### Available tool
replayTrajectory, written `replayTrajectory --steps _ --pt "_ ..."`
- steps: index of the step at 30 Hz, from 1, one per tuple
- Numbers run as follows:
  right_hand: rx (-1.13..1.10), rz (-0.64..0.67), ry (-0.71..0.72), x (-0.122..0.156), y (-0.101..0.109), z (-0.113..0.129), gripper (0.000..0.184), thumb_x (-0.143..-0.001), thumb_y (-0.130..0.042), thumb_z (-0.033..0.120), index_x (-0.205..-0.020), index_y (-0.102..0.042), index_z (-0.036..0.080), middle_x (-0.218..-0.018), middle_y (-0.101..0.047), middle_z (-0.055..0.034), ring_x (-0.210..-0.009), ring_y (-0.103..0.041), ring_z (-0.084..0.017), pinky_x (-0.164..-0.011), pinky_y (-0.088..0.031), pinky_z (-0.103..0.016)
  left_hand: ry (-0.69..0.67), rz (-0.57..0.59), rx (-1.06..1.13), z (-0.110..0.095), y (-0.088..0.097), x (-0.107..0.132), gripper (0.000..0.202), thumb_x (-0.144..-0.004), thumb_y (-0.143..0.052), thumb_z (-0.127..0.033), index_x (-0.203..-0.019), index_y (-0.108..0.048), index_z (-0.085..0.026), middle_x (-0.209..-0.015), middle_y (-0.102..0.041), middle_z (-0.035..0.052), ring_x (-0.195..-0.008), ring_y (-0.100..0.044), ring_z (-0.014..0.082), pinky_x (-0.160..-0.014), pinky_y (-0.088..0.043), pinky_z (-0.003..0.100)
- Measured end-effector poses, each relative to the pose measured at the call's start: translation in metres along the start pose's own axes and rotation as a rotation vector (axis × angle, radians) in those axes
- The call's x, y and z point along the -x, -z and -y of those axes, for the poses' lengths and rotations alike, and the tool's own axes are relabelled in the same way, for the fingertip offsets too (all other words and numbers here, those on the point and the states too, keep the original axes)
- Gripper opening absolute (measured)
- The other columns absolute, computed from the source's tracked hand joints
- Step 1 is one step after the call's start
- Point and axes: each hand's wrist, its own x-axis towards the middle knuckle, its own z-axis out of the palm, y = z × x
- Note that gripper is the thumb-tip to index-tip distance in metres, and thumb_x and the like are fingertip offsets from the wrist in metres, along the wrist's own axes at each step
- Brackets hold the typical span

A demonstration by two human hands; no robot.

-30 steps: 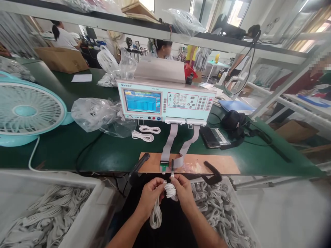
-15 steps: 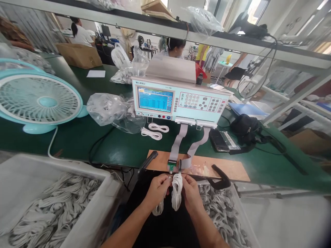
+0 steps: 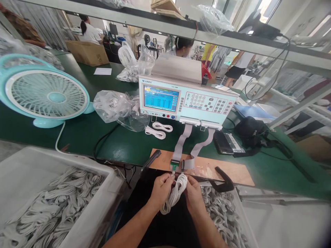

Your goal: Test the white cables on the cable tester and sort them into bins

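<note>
Seen with the coil at the centre of the dial and twelve pointing away from the person, a looped coil of thin white cable (image 3: pixel 179 189) hangs slanting between the two hands, just off the near edge of the long green table (image 3: pixel 129 148). The bare left hand (image 3: pixel 162 187) has thumb and forefinger pinched together on the cable's end, just below a small green circuit board (image 3: pixel 174 166) at twelve o'clock; whether the end touches that board, I cannot tell. The bare right hand (image 3: pixel 194 191) presses at the coil's three o'clock side, its fingertips hidden behind the loops, so I cannot tell what they close on.

Two flat grey ribbon cables (image 3: pixel 182 141) run from the copper-coloured flat board (image 3: pixel 232 175) up to a pale blue boxy instrument with a lit screen (image 3: pixel 188 100) at twelve. Two small white cable coils (image 3: pixel 156 132) lie at eleven. A round turquoise plastic fan (image 3: pixel 56 97) stands at ten. White plastic bins full of grey-white cables sit at nine (image 3: pixel 99 201) and four (image 3: pixel 244 213). A black phone-like slab (image 3: pixel 222 144) lies at two.
</note>
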Motion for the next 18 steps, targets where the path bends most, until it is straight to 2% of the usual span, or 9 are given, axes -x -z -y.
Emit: replayTrajectory --steps 6,10,13,15,18 --pt "0.001 -0.019 0.002 0.002 -0.003 0.003 0.022 -0.072 -0.071 0.033 -0.085 -0.070 0.016 -0.071 -0.066 -0.0041 -0.061 -0.055 -0.016 -0.056 -0.042 -0.023 -0.028 -0.006 0.022 0.005 -0.002 0.002 0.031 -0.078 -0.055 -0.038 -0.059 -0.060 -0.014 -0.060 -0.055 0.0012 -0.057 -0.048 0.0125 -0.054 -0.039 0.022" --pt "0.001 -0.054 0.008 0.003 -0.007 0.004 0.025 -0.068 -0.073 0.036 -0.083 -0.070 0.016 -0.070 -0.066 -0.0040 -0.060 -0.056 -0.017 -0.056 -0.042 -0.024 -0.062 -0.020 0.011 0.007 -0.003 -0.002 0.034 -0.077 -0.056 -0.040 -0.054 -0.057 -0.015 -0.053 -0.050 -0.0009 -0.053 -0.044 0.0115 -0.052 -0.036 0.021" --pt "0.009 -0.073 0.011 0.005 -0.008 0.005 0.026 -0.066 -0.074 0.035 -0.084 -0.070 0.016 -0.071 -0.067 -0.0039 -0.062 -0.057 -0.017 -0.057 -0.043 -0.023 -0.032 -0.031 0.017 0.008 -0.004 -0.004 0.035 -0.076 -0.056 -0.042 -0.053 -0.055 -0.015 -0.048 -0.044 -0.0027 -0.048 -0.038 0.0101 -0.048 -0.031 0.021" --pt "0.008 -0.076 0.004 0.005 -0.007 0.005 0.028 -0.066 -0.075 0.034 -0.086 -0.070 0.016 -0.075 -0.068 -0.0049 -0.067 -0.059 -0.019 -0.059 -0.045 -0.025 -0.020 -0.021 0.019 0.008 -0.005 -0.006 0.036 -0.075 -0.056 -0.043 -0.052 -0.053 -0.015 -0.047 -0.042 -0.0032 -0.048 -0.036 0.0096 -0.048 -0.030 0.021" --pt "-0.032 -0.085 0.001 0.000 -0.006 0.000 0.033 -0.059 -0.079 0.037 -0.083 -0.072 0.017 -0.075 -0.068 -0.0070 -0.073 -0.062 -0.025 -0.064 -0.049 -0.031 -0.081 0.015 0.008 0.006 -0.005 -0.011 0.040 -0.074 -0.056 -0.046 -0.050 -0.050 -0.015 -0.048 -0.042 -0.0028 -0.049 -0.037 0.0104 -0.051 -0.030 0.022"
